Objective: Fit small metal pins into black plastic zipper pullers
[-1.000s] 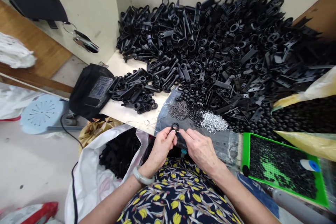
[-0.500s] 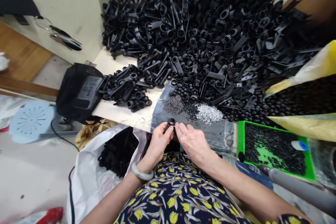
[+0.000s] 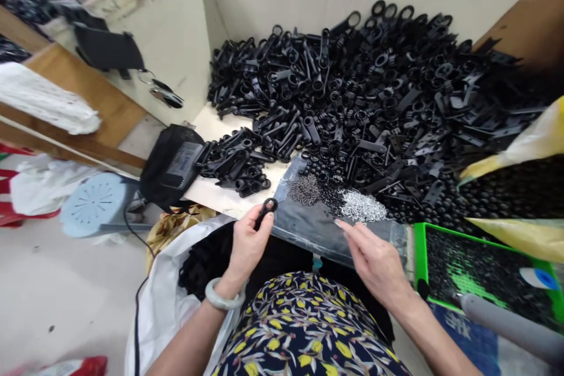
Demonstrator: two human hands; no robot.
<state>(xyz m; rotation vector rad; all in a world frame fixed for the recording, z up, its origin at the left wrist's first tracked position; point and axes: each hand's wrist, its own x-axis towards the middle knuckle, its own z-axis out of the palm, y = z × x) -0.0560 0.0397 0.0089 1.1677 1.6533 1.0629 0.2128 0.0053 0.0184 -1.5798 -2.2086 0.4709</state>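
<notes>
My left hand [image 3: 252, 239], with a pale bangle on its wrist, pinches a black ring-ended plastic part [image 3: 267, 207] between thumb and fingers, ring upward. Off to the right, my right hand [image 3: 374, 258] has its fingertips close together at the dark mat [image 3: 304, 220]. A tiny dark speck shows at those fingertips; whether it is held is unclear. Just beyond them lie a heap of small black pieces [image 3: 331, 197] and a heap of silvery pins [image 3: 363, 207]. A heap of brownish-grey small pieces [image 3: 305, 190] sits farther left on the mat.
A large pile of black plastic parts [image 3: 352, 88] fills the back of the bench. At left are a black pouch [image 3: 170, 164] and an open white sack [image 3: 163, 299]. A green tray [image 3: 420, 258] of small black pieces stands at right, near a grey tube [image 3: 506, 317].
My hands were together at the black part. They have moved apart: the left carries the part leftward, the right has shifted right over the mat. The view has shifted too.
</notes>
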